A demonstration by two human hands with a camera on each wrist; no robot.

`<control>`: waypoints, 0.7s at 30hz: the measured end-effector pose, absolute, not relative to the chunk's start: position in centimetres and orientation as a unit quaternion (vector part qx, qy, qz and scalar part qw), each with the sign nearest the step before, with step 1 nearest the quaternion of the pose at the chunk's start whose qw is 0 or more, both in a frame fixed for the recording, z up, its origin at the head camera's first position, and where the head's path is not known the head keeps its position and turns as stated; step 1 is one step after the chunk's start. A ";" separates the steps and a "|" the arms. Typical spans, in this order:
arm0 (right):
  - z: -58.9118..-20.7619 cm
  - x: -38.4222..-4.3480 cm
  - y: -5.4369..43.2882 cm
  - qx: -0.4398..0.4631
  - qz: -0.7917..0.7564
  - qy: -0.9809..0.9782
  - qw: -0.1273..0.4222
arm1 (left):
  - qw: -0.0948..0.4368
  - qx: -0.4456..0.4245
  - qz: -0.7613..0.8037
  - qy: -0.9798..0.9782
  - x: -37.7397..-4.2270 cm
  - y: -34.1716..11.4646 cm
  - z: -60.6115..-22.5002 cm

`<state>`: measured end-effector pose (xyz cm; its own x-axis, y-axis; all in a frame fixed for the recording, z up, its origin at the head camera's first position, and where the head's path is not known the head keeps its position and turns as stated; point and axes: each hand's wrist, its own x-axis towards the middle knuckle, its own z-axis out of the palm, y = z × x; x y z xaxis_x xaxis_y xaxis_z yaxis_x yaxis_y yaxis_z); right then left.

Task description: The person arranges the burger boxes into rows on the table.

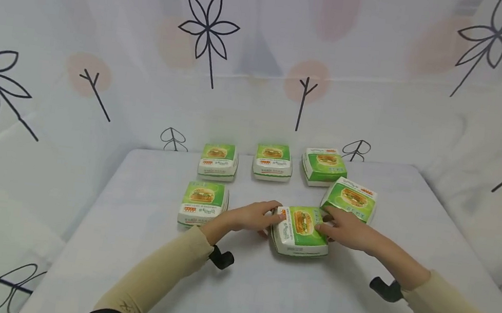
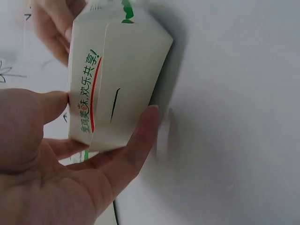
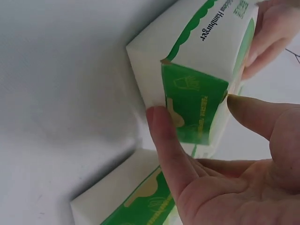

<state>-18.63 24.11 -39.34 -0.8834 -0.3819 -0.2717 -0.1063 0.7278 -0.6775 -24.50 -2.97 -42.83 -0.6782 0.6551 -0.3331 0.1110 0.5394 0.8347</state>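
Between my two hands is a green and white hamburger box [image 1: 302, 232] with a burger picture on its lid, turned sideways in the head view. My left hand [image 1: 255, 216] grips its left side, thumb at the top edge and fingers along the white side wall [image 2: 117, 79]. From the right, my right hand [image 1: 348, 229] holds the opposite side, with the thumb at the lid edge and a fingertip on the green flap [image 3: 192, 103]. A second hamburger box [image 1: 353, 199] stands right behind my right hand, tilted in direction, its near edge partly hidden by the fingers.
Three more burger boxes line the back edge of the white table [image 1: 234, 299]: a left one [image 1: 218, 162], a middle one [image 1: 273, 162] and a right one [image 1: 324, 166]. Another box [image 1: 202, 203] sits beside my left forearm. A patterned white cloth [image 1: 247, 104] hangs behind.
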 end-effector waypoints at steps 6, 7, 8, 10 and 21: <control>-38.6 -18.8 24.2 -0.142 -0.315 0.920 0.187 | 0.310 0.230 0.396 0.833 -23.5 -3.1 -42.1; -38.5 -18.7 24.3 -0.141 -0.314 0.920 0.187 | 0.308 0.234 0.390 0.836 -23.6 -3.1 -42.0; -38.5 -18.5 24.3 -0.138 -0.312 0.921 0.188 | 0.304 0.239 0.383 0.839 -23.8 -3.1 -41.8; -38.3 -18.0 24.5 -0.135 -0.315 0.919 0.193 | 0.292 0.251 0.360 0.850 -24.2 -3.0 -41.5; -38.8 -16.7 24.7 -0.147 -0.345 0.900 0.223 | 0.315 0.257 0.346 0.845 -25.5 -1.5 -40.7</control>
<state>-16.69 24.75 -38.85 -0.8577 -0.4182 -0.2991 -0.1115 0.7192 -0.6858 -25.48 -1.54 -40.74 -0.6691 0.6533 -0.3541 0.2168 0.6274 0.7479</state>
